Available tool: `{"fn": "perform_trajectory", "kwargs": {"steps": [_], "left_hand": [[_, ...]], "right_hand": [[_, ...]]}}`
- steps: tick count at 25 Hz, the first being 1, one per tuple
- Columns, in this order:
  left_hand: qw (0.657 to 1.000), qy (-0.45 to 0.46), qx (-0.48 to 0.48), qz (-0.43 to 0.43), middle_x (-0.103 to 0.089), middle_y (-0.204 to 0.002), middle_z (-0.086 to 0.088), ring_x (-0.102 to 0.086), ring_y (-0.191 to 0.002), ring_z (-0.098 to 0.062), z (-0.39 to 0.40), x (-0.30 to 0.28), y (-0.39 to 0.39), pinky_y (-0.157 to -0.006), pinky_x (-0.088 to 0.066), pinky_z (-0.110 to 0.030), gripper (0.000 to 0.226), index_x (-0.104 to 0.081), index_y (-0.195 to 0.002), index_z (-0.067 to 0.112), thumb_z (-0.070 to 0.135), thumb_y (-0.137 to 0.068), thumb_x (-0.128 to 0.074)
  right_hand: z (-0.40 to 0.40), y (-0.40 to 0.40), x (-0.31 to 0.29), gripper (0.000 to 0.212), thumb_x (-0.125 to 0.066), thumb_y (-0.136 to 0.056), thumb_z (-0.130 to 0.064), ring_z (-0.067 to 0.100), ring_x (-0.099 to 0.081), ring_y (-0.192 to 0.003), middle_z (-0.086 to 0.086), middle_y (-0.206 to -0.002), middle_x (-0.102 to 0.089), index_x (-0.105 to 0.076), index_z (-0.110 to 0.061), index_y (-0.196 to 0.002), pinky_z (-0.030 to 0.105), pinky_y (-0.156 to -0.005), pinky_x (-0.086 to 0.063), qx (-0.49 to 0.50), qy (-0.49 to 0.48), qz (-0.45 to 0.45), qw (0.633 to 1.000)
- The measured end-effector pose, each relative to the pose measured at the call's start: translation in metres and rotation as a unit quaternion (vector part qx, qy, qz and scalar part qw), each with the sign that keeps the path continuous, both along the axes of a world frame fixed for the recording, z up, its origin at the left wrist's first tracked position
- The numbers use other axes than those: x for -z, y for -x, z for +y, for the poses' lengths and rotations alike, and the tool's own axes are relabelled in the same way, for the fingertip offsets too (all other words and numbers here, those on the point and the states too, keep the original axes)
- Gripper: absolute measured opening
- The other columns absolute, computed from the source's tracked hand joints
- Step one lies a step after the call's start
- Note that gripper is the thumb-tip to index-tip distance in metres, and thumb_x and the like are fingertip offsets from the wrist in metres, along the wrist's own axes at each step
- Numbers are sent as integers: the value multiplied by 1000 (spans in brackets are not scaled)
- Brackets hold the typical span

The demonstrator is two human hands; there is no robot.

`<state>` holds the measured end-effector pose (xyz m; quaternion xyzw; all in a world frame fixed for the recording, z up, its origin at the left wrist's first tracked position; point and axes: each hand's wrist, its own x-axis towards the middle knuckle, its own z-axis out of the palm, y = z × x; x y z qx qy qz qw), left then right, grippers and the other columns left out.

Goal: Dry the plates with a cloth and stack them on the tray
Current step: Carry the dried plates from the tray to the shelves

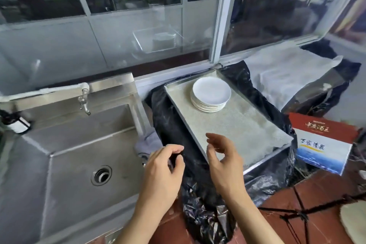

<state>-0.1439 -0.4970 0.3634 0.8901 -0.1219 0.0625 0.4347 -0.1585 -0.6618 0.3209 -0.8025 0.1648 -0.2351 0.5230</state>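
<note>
Head view, from the left: a steel sink (79, 144), a grey cloth (147, 142) on its right edge, then the left hand (164, 168) raised with fingers loosely curled, grasping nothing. Just beside it the right hand (223, 162) hovers palm-left, fingers relaxed and empty, over the tray's (247, 130) near corner. Stacked plates (211, 94) sit at the tray's far end

From my grips, the near half of the tray (237, 125) lies bare at 12 o'clock; the plate stack (211, 95) blocks its far end, a box (324, 144) stands at 2 o'clock.
</note>
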Motion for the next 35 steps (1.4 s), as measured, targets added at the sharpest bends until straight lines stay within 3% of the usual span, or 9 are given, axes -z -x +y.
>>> {"fn": "perform_trajectory", "kwargs": {"steps": [4, 10, 14, 17, 20, 25, 27, 30, 35], "left_hand": [[1000, -8, 9, 21, -63, -98, 33, -53, -102, 9, -37, 18, -66, -84, -41, -6, 22, -68, -106, 36, 19, -93, -63], [997, -39, 7, 66, -62, -102, 31, -54, -106, 4, -119, 47, -162, -89, -33, -2, 23, -67, -110, 35, 24, -91, -61], [992, -44, -4, 116, -62, -116, 20, -57, -114, -5, -169, 72, -220, -95, -42, -17, 29, -63, -122, 28, 23, -93, -63], [983, -38, -24, 179, -51, -134, 10, -52, -123, -12, -197, 92, -256, -102, -44, -28, 45, -48, -140, 27, 29, -96, -62], [971, -31, -55, 229, -41, -142, 3, -47, -130, -18, -217, 108, -292, -105, -43, -33, 59, -32, -150, 29, 36, -98, -59], [947, -17, -144, 287, -33, -148, -7, -44, -134, -30, -244, 142, -349, -104, -40, -37, 79, -18, -157, 26, 45, -94, -62], [932, -2, -165, 323, -34, -149, -9, -48, -130, -30, -249, 156, -364, -99, -41, -31, 87, -18, -156, 26, 50, -89, -67], [918, 52, -197, 340, -52, -136, -9, -60, -111, -24, -254, 177, -379, -88, -51, -30, 85, -34, -147, 25, 50, -78, -78], [901, 95, -270, 326, -62, -122, -1, -58, -96, -16, -264, 190, -391, -59, -37, -14, 84, -47, -135, 28, 56, -65, -84]], "right_hand": [[-38, -68, 14, 29, -63, -94, -10, 1, -64, -98, -21, -103, -70, -72, -31, -113, 15, -86, -49, -2, -10, 4, 1000], [-128, -163, 41, 30, -64, -93, -8, 3, -66, -94, -20, -101, -70, -72, -29, -114, 21, -83, -50, 10, -23, 32, 999], [-188, -223, 62, 29, -63, -95, -8, 9, -68, -94, -8, -104, -72, -71, -25, -117, 27, -85, -52, 19, -31, 66, 997], [-225, -263, 80, 31, -62, -95, -9, 15, -68, -96, -3, -106, -70, -68, -25, -121, 31, -86, -54, 25, -40, 98, 994], [-251, -302, 95, 35, -63, -97, -20, 18, -64, -101, 5, -116, -64, -60, -24, -131, 40, -89, -54, 35, -36, 136, 989], [-284, -357, 132, 65, -68, -92, -48, 30, -54, -124, 14, -139, -49, -44, -24, -147, 47, -106, -46, -6, -5, 237, 971], [-288, -373, 145, 72, -71, -87, -56, 30, -55, -124, 11, -137, -52, -43, -27, -146, 47, -108, -46, -34, -11, 279, 960], [-290, -395, 156, 72, -76, -79, -60, 28, -62, -117, 4, -126, -62, -50, -27, -138, 43, -102, -50, -41, -40, 321, 945], [-295, -410, 163, 56, -84, -71, -58, 21, -68, -100, -9, -103, -70, -63, -32, -116, 35, -85, -52, -36, -100, 331, 938]]}}
